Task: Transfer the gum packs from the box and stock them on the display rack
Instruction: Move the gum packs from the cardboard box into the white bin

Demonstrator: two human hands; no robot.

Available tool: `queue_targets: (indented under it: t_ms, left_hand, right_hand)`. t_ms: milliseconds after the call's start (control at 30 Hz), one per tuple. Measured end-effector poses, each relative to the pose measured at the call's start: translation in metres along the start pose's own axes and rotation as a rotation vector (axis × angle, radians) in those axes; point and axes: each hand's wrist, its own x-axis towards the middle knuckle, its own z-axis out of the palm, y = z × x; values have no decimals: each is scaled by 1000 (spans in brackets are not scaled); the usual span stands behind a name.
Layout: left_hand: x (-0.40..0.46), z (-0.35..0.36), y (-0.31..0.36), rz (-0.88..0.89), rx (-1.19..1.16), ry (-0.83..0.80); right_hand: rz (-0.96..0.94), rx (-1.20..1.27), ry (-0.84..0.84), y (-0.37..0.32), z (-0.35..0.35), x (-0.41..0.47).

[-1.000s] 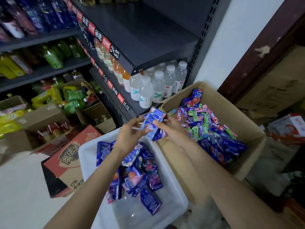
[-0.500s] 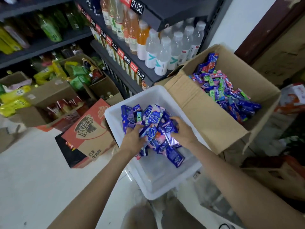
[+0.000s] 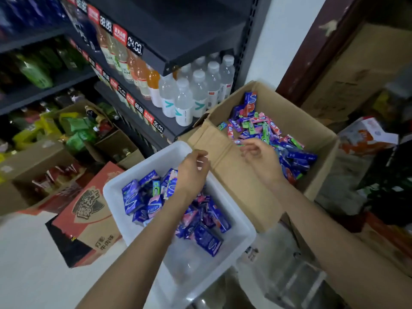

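A brown cardboard box [image 3: 312,121] at the right holds a heap of gum packs [image 3: 263,130] in blue, pink and green wrappers. In front of it a white plastic bin [image 3: 243,237] holds several blue and pink gum packs [image 3: 142,197]. My left hand [image 3: 192,172] hovers over the bin's far edge, fingers loosely curled and holding nothing. My right hand [image 3: 260,159] is raised over the box's near flap, beside the heap, fingers relaxed and empty.
A dark shelf rack [image 3: 156,121] with water bottles [image 3: 196,94] and price tags stands behind the bin. Open cartons of snacks [image 3: 73,130] and a red carton [image 3: 89,210] lie on the pale floor at the left. Cardboard and clutter fill the right side.
Both hands let go of the gum packs they had lowered into the white bin. They have lifted away, the right hand moving back toward the cardboard box.
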Motion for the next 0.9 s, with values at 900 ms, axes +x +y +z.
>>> queue_targets:
  t_ms: [900]
  left_hand:
    - [96,82,-9,-229,-431,-34]
  right_hand:
    - [-134,-945,-752,118,1,154]
